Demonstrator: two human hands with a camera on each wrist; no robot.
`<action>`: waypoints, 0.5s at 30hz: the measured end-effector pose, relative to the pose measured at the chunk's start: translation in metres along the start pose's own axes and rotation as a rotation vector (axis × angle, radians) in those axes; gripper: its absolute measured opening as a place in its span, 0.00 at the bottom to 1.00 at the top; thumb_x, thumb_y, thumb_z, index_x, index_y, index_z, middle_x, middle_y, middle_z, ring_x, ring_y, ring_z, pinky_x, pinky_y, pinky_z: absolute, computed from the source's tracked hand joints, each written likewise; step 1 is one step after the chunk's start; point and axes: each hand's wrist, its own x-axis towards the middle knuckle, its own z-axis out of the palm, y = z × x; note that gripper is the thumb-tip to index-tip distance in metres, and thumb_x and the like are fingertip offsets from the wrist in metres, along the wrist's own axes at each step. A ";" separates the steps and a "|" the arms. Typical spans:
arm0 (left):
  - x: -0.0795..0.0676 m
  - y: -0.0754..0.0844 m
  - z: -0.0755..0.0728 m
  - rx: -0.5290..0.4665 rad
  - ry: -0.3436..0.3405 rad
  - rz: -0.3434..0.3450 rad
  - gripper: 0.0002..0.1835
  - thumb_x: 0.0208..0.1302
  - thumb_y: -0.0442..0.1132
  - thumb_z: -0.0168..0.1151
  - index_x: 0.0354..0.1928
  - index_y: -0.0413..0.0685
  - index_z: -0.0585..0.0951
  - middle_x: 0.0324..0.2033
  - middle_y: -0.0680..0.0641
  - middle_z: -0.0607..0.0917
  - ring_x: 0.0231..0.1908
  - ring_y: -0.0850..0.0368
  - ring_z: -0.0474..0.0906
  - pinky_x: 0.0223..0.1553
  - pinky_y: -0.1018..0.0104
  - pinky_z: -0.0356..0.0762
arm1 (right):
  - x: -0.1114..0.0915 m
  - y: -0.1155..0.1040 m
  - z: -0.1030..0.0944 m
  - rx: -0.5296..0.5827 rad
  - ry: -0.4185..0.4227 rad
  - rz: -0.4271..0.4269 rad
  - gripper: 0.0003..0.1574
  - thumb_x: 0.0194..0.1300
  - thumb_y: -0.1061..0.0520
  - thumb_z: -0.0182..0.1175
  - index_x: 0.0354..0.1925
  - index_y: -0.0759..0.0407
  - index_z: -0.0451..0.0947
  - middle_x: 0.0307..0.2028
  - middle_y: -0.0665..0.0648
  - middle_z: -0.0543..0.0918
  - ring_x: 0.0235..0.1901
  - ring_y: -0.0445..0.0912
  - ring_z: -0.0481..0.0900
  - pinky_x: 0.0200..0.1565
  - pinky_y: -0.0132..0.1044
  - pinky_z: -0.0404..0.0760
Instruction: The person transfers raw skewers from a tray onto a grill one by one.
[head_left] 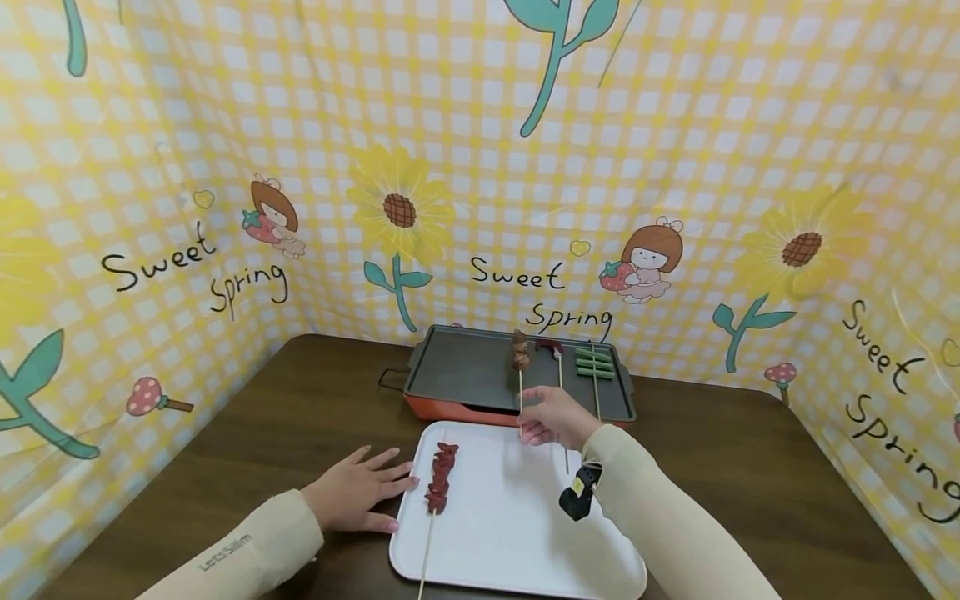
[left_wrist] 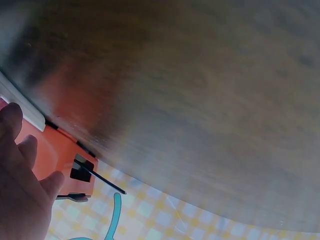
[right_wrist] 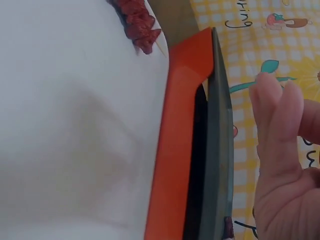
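In the head view my right hand [head_left: 555, 415] pinches the stick of a brown meat skewer [head_left: 521, 350], whose meat end overlaps the dark griddle plate [head_left: 465, 358]. My left hand [head_left: 363, 490] has its fingers spread at the left rim of the white tray [head_left: 525, 533]. A dark red meat skewer [head_left: 441, 479] lies along that side of the tray. On the griddle's right part are a skewer with a dark red and pale piece [head_left: 551, 346] and a green vegetable skewer [head_left: 594, 362]. In the right wrist view the hand [right_wrist: 285, 145] shows curled fingers; the held stick is hidden there.
The griddle has an orange body [head_left: 442, 409] and a wire handle [head_left: 392, 379] on its left, just behind the tray. Brown wooden table [head_left: 300, 417] surrounds both. A checked yellow cloth [head_left: 480, 208] hangs behind. A black strap [head_left: 577, 493] dangles from my right wrist over the tray.
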 end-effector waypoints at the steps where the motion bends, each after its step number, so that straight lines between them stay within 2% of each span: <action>1: 0.000 0.001 -0.001 0.000 0.000 0.000 0.36 0.63 0.69 0.46 0.68 0.59 0.70 0.66 0.51 0.70 0.68 0.46 0.59 0.61 0.41 0.59 | 0.000 0.001 0.001 -0.005 -0.001 0.002 0.32 0.64 0.70 0.54 0.66 0.69 0.61 0.21 0.57 0.80 0.14 0.41 0.76 0.20 0.30 0.76; 15: 0.002 -0.001 0.001 -0.015 -0.012 -0.013 0.37 0.63 0.69 0.47 0.68 0.58 0.70 0.66 0.51 0.70 0.68 0.46 0.59 0.62 0.41 0.58 | 0.001 0.004 0.013 -0.015 0.002 0.003 0.31 0.63 0.71 0.55 0.64 0.72 0.61 0.22 0.59 0.78 0.16 0.42 0.76 0.22 0.31 0.79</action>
